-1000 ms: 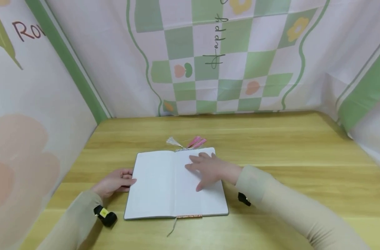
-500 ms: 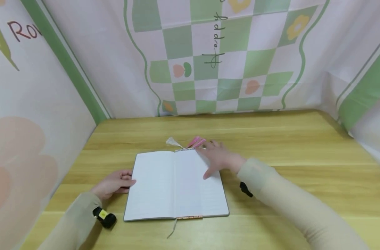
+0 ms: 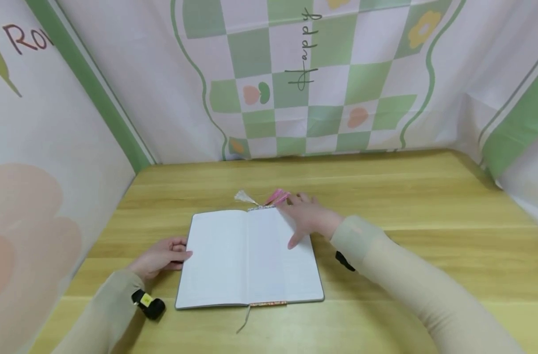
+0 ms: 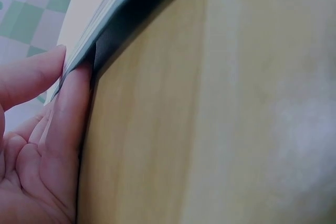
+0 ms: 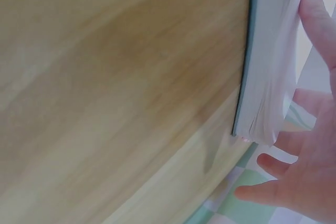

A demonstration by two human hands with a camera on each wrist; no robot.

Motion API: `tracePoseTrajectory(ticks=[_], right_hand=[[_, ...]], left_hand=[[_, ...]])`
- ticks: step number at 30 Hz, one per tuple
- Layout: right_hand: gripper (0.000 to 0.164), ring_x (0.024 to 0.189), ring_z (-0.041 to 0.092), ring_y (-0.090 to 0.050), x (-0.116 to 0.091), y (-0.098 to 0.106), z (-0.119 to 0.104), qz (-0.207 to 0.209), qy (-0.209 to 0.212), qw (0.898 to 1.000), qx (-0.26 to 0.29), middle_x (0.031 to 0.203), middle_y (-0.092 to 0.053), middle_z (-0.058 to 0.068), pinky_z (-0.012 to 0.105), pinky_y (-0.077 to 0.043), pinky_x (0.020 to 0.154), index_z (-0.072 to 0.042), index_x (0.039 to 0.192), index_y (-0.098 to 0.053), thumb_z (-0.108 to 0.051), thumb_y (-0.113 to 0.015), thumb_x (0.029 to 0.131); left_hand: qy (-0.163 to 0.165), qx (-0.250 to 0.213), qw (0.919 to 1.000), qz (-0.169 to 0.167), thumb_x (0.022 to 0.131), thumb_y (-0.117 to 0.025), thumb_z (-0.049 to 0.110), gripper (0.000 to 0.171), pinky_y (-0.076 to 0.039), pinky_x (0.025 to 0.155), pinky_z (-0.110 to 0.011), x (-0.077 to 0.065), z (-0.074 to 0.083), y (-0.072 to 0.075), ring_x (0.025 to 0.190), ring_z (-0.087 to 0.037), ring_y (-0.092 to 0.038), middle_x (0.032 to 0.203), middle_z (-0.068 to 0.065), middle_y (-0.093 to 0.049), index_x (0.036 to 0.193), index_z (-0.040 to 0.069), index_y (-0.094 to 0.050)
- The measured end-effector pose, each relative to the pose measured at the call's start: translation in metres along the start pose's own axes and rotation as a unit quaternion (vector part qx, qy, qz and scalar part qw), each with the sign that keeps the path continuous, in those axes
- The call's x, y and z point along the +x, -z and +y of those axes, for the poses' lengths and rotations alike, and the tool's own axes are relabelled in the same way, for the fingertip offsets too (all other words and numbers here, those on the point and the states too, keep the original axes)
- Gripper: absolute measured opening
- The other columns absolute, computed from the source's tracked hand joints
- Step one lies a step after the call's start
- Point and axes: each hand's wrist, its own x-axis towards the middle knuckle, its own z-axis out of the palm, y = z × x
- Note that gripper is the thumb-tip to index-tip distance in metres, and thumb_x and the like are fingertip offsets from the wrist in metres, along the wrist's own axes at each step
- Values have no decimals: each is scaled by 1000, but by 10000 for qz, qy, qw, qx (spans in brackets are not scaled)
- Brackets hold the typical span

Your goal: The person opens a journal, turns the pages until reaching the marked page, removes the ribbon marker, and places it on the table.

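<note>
A notebook (image 3: 216, 260) lies spread flat on the table with pale pages showing. My left hand (image 3: 160, 256) pinches its left edge, the thumb on the page and a finger (image 4: 71, 98) under the dark cover. Over the upper right corner of the right page, my right hand (image 3: 309, 216) lies with its fingers spread; the thumb (image 5: 317, 19) touches the page. Patterned strips of what look like bookmarks poke out at the notebook's top and bottom, with a white tassel (image 3: 244, 197) and a pink tassel (image 3: 278, 195) at the top, close to my right fingertips.
A thin grey ribbon (image 3: 243, 322) hangs from the notebook's bottom edge onto the wooden table (image 3: 406, 196). Printed curtains (image 3: 295, 98) close off the back and both sides. Black camera mounts (image 3: 148, 305) sit on both wrists.
My right hand has moved from the middle of the right page up and right to its top corner, then stayed there. The left hand keeps its hold on the notebook's edge.
</note>
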Motion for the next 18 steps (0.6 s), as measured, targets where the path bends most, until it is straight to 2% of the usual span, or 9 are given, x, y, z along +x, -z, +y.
tracePoseTrajectory(ticks=[9,18], right_hand=[[115,139,49,-10,-4,-1,-4,151,42,9998,-100,155,-9,23,69,-12,107,-13,151,-20,-47,-82,61],[106,139,45,-18,-10,-8,-5,709,360,9959,-420,153,-23,18,65,-16,110,-7,146,-32,-45,-82,61]], left_hand=[[36,30,10000,86,91,-62,9,29,-53,65,-21,-1,0,-1,74,-7,-53,76,5,-50,114,-3,-49],[87,31,9999,122,91,-62,9,39,-53,66,-20,-1,-1,-1,74,-7,-53,78,5,-53,122,-6,-44]])
